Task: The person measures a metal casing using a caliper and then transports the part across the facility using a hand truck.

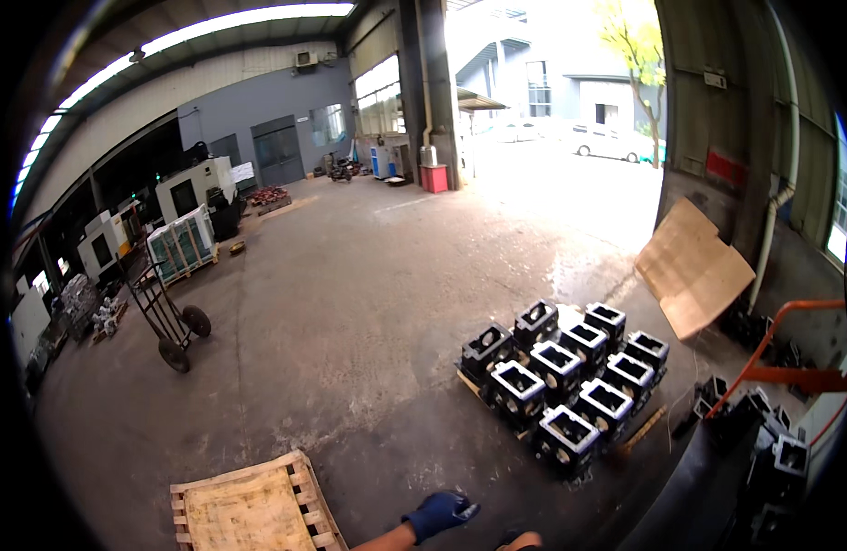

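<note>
My left hand [439,516], in a dark blue glove, hangs over the dark floor near the lower edge. Its fingers are loosely bent and partly spread, with nothing seen in them. Just left of it lies a wooden pallet [249,505] with a flat, stained top. At the bottom edge, a small bit of my right arm [526,540] shows beside something dark; the fingers are hidden. Ahead to the right, several black cast housings [569,432] with bright machined rectangular rims stand close together in rows on a low wooden base [472,383]. Neither hand touches them.
More black castings [791,455] lie at the right by an orange metal frame [763,372]. A cardboard sheet [694,271] leans on the right wall. A hand truck [162,317] stands at left, before a crated green load [185,245] and machines. A bright doorway opens ahead.
</note>
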Tool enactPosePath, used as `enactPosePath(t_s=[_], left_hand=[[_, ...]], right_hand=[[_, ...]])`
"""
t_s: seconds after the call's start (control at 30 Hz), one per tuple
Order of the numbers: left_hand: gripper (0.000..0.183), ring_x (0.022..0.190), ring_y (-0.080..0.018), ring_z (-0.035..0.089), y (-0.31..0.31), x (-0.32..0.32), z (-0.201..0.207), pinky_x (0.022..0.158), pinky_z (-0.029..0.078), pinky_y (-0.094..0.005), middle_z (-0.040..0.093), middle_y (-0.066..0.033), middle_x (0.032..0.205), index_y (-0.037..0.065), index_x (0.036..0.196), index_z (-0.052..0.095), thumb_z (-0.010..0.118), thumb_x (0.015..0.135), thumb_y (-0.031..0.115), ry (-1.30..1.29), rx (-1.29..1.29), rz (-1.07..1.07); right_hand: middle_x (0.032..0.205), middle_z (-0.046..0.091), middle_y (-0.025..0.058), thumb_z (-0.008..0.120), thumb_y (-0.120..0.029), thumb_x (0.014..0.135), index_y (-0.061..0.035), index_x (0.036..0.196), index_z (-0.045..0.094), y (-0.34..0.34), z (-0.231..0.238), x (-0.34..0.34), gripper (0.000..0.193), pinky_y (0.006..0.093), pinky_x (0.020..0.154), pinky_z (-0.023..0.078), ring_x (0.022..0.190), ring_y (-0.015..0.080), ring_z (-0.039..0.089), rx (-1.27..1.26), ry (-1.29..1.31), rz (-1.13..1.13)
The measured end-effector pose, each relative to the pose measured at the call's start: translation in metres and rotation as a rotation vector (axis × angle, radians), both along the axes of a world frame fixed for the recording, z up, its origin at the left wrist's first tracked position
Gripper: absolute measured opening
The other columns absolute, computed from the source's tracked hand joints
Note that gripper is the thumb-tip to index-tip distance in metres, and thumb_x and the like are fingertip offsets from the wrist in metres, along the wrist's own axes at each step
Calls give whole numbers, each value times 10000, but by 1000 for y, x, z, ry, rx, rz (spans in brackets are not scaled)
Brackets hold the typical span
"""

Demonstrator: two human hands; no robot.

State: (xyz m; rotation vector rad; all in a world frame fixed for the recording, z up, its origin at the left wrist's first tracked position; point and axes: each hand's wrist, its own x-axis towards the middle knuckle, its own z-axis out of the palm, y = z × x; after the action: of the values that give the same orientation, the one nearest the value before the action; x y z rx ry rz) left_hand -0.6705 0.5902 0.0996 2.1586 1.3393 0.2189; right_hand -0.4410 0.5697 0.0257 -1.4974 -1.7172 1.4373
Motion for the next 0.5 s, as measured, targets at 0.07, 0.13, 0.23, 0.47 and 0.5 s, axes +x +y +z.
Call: enactPosePath(t_s=[0.07, 0.13, 0.23, 0.47, 0.5], left_hand=[[414, 866, -381, 655, 16, -24, 44, 811, 512, -461, 681, -186, 900, 63, 928, 679, 507, 944, 439, 150, -26, 112], [393, 865, -384, 657, 38, -56, 87, 809, 517, -468, 685, -179, 910, 74, 923, 683, 496, 945, 419, 218, 42, 138], [328, 895, -387, 660, 90, -86, 118, 822, 518, -492, 690, -173, 944, 80, 932, 679, 498, 924, 354, 275, 119, 221], [258, 920, -396, 657, 117, -146, 97, 834, 510, -493, 685, -205, 949, 60, 940, 670, 541, 848, 263, 206, 1, 304], [255, 919, -400, 655, 104, -151, 97, 830, 510, -491, 685, -207, 946, 59, 935, 673, 545, 843, 259, 130, -71, 350]], right_hand=[[1112, 524, 157, 585, -325, 909, -105, 1107, 556, 29, 6, -23, 298, 471, 871, 406, 1022, 369, 496, -6, -2, 112], [1125, 511, 153, 581, -332, 909, -108, 1119, 545, 68, 17, -32, 309, 472, 879, 397, 1034, 366, 484, 18, -37, 159], [1145, 492, 148, 575, -342, 909, -114, 1136, 529, 145, 26, -19, 325, 474, 891, 384, 1052, 362, 466, 78, -79, 131], [1191, 447, 134, 561, -366, 908, -126, 1176, 490, 325, 60, -75, 367, 478, 920, 352, 1094, 351, 424, 213, -73, 182], [1198, 441, 132, 559, -369, 908, -127, 1182, 484, 346, 61, -94, 373, 478, 924, 348, 1100, 350, 418, 217, -63, 229]])
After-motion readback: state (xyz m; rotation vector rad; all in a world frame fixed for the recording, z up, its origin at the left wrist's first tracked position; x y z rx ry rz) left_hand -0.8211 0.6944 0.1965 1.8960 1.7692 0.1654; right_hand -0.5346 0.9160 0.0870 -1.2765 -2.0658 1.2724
